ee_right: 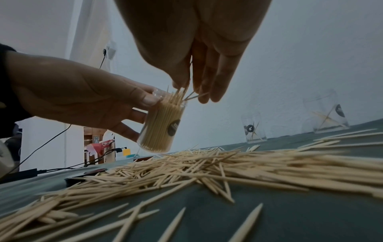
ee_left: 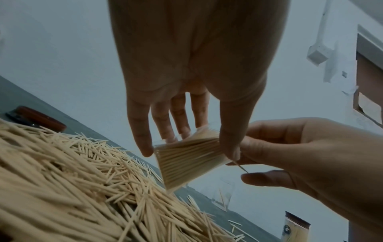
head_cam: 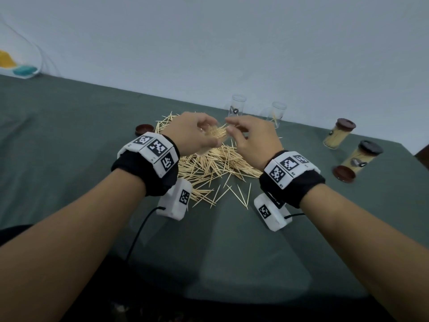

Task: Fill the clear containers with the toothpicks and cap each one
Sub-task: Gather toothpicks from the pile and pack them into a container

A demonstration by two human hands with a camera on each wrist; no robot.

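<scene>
Both hands at a nearly full toothpick container held above the pile.

The left hand (ee_right: 87, 98) grips the clear container (ee_right: 160, 127), fingers curled round it, tilted above the loose toothpicks (head_cam: 209, 168) on the green cloth (head_cam: 69, 135). The right hand (head_cam: 253, 140), at its 3 o'clock, pinches a few sticks at the open mouth. Two capped containers (head_cam: 337, 137) lie at 3 o'clock of the pile.
</scene>
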